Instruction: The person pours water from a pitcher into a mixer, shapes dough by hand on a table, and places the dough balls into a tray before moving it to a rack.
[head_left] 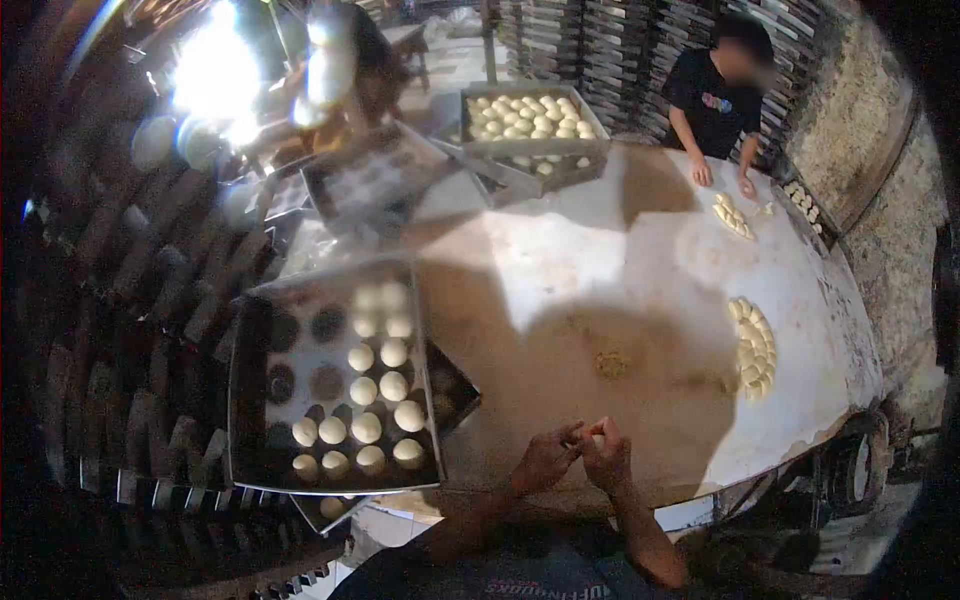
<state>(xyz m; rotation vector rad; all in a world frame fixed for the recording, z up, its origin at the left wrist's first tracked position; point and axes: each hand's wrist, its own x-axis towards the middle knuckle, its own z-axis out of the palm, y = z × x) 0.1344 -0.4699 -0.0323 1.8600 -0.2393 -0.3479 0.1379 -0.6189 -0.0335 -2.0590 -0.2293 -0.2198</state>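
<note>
Fig.: bottom centre, your L hand & R hand meet, fingertips of both pinching a small dough piece above the table edge. Risk: a loose pinch drops it off the edge; an elbow bump could shift the tray, lower left.

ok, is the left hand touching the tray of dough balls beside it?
Apart. The head view shows a strip of bare table between the left hand and the tray; it meets the right hand instead.
</note>
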